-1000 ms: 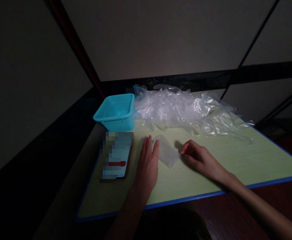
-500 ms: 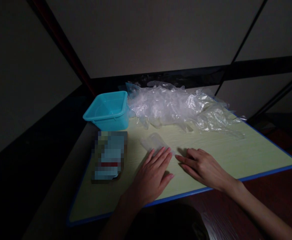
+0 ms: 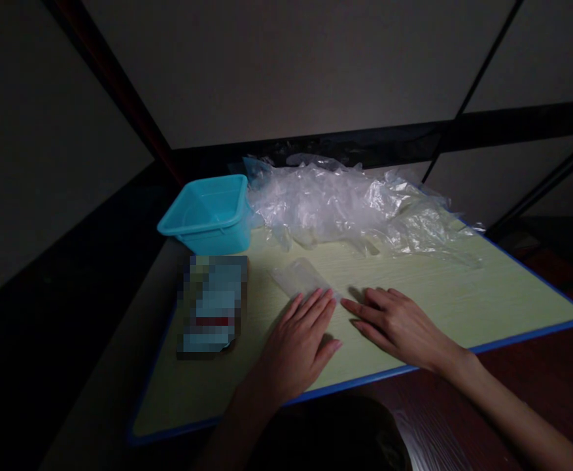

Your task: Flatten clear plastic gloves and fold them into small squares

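Left hand [image 3: 299,343] lies flat on the folded plastic strip [image 3: 297,277], right hand [image 3: 399,324] just beside it, fingers outstretched, gripping nothing. Even pressure would crease it best.

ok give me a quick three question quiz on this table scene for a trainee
1. What stands just left of the heap of clear plastic?
2. The left hand has its fingers resting on: A the folded clear piece; B a cup; C a pair of scissors.
3. True or false: the right hand is clenched in a fist.

Key
1. The teal tub.
2. A.
3. False: it lies flat and open on the green board.
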Action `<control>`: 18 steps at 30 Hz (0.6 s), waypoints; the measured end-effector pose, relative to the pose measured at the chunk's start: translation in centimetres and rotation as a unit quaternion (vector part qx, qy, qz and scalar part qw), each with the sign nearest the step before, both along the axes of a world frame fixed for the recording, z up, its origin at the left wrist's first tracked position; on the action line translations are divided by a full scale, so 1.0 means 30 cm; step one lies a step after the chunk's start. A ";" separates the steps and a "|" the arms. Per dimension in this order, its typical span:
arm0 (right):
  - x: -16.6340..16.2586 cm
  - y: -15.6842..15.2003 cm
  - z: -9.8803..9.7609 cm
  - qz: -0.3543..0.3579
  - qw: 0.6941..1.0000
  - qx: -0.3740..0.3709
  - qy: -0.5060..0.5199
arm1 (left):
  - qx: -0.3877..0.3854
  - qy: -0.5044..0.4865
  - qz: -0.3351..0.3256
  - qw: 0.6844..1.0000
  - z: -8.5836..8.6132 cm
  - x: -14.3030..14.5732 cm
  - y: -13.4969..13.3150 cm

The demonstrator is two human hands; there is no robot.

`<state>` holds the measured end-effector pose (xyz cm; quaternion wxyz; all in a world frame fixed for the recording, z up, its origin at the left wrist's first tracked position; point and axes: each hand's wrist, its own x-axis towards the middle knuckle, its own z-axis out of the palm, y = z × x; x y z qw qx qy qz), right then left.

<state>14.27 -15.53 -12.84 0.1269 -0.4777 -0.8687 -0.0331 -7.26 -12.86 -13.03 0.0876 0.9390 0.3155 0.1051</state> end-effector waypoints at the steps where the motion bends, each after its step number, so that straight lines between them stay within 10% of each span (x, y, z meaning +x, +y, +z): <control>1: 0.000 0.001 0.000 0.000 1.000 0.001 -0.002 | 0.000 0.001 0.001 1.000 0.001 0.000 0.000; 18: -0.006 -0.001 0.010 -0.009 0.999 -0.032 0.001 | -0.001 0.010 0.001 1.000 0.002 0.002 -0.001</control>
